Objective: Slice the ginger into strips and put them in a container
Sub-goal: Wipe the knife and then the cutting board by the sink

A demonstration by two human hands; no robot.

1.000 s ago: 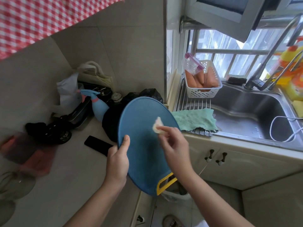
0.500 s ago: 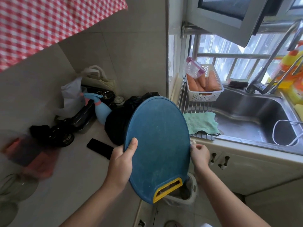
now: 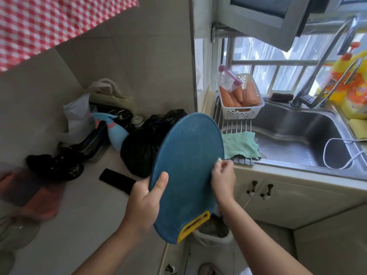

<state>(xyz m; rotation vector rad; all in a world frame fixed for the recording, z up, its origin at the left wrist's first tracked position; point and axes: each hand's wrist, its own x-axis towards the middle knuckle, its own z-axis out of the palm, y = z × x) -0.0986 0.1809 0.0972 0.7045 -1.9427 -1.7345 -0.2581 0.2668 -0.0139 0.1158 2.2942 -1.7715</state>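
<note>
Grip of the left hand (image 3: 145, 197) closes round the left rim of the blue cutting board (image 3: 188, 165), tilting it off the tabletop's (image 3: 89, 215) front edge over the bin (image 3: 215, 237). The right hand (image 3: 223, 179), the nearer one, pinches a small pale scrap (image 3: 219, 159), maybe ginger, at the board's right rim. The board's long axis runs from the yellow handle (image 3: 193, 225) toward the sink (image 3: 297, 139).

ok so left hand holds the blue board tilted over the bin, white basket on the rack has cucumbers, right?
No, head view shows carrots in the white basket, not cucumbers. Rest holds: left hand holds the blue board tilted over the bin; basket sits on the rack.
</note>
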